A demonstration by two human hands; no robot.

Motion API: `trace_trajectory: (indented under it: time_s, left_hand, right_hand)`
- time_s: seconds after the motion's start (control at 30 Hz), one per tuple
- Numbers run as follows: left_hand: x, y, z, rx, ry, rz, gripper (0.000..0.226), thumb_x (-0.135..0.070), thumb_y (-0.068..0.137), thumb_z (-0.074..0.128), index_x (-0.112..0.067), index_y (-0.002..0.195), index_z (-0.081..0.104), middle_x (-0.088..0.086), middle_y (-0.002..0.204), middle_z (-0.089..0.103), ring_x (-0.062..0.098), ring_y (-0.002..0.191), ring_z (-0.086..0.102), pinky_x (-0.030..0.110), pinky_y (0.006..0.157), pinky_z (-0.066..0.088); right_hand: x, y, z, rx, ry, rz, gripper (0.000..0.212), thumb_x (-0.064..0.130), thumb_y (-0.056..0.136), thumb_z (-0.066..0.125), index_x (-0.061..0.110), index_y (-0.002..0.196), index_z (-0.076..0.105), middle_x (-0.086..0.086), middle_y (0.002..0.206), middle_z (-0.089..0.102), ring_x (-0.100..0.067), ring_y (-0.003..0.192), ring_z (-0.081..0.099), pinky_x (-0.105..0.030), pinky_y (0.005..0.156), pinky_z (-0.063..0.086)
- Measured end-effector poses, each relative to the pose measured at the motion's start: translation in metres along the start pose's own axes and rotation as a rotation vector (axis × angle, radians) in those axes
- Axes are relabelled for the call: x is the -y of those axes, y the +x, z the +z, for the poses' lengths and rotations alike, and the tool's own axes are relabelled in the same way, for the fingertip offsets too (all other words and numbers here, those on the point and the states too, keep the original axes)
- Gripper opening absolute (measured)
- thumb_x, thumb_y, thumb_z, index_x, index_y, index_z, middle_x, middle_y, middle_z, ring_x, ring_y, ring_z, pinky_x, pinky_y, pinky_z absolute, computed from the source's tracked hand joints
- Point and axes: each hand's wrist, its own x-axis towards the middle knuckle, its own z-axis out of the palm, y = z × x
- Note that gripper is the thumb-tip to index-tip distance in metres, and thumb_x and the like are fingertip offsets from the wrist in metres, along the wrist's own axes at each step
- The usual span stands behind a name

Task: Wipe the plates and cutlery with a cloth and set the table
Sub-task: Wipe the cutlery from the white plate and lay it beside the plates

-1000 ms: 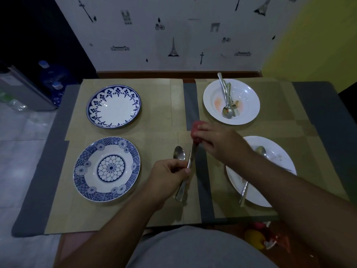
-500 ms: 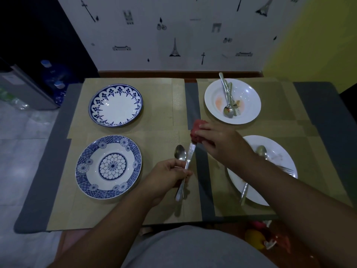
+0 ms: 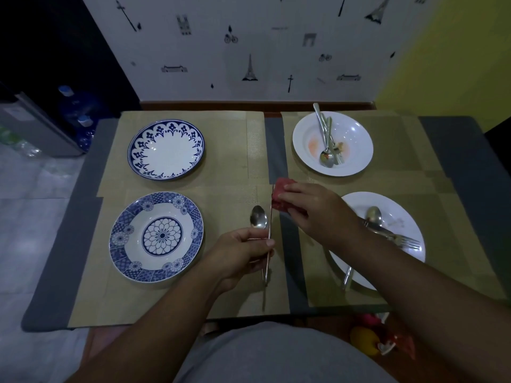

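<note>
My left hand (image 3: 243, 252) grips the handle of a metal utensil (image 3: 268, 244) that points away from me; its far end is hidden inside a red cloth (image 3: 280, 199). My right hand (image 3: 312, 211) pinches that cloth around the utensil's tip. A clean spoon (image 3: 258, 217) lies on the mat just left of the utensil. Two blue patterned plates sit on the left, one near (image 3: 130, 244) and one far (image 3: 166, 128). On the right, a far white plate (image 3: 356, 134) with smears holds a spoon and fork, and a near white plate (image 3: 401, 214) holds a spoon and fork (image 3: 401, 239).
Tan placemats (image 3: 226, 161) cover a grey table (image 3: 453, 150) against a white decorated wall. Blue water bottles (image 3: 74, 106) and a metal cabinet stand on the floor at the left. A yellow and red toy (image 3: 370, 338) lies below the table's near edge.
The utensil has turned edge-on in my left hand, and my right hand with the cloth stays at its far end. The plates and other cutlery have not moved.
</note>
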Motion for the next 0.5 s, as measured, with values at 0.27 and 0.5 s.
trace_trajectory:
  time_s: [0.27, 0.5]
  left_hand:
    - [0.001, 0.001, 0.001, -0.097, 0.082, -0.014, 0.026, -0.011, 0.085, 0.078, -0.009, 0.110, 0.075, 0.008, 0.102, 0.078, 0.016, 0.084, 0.069, 0.024, 0.063, 0.054]
    - [0.007, -0.003, 0.008, -0.117, 0.214, 0.127, 0.010, -0.002, 0.082, 0.077, -0.009, 0.089, 0.080, 0.013, 0.089, 0.077, 0.016, 0.075, 0.070, 0.026, 0.067, 0.055]
  right_hand:
    - [0.010, -0.006, 0.000, -0.007, 0.032, -0.022, 0.039, 0.009, 0.081, 0.074, 0.013, 0.120, 0.068, -0.008, 0.122, 0.066, -0.024, 0.110, 0.061, -0.040, 0.090, 0.053]
    - [0.016, -0.011, 0.011, 0.120, -0.003, -0.141, 0.037, 0.009, 0.079, 0.075, 0.015, 0.115, 0.070, -0.009, 0.119, 0.067, -0.026, 0.106, 0.062, -0.039, 0.090, 0.053]
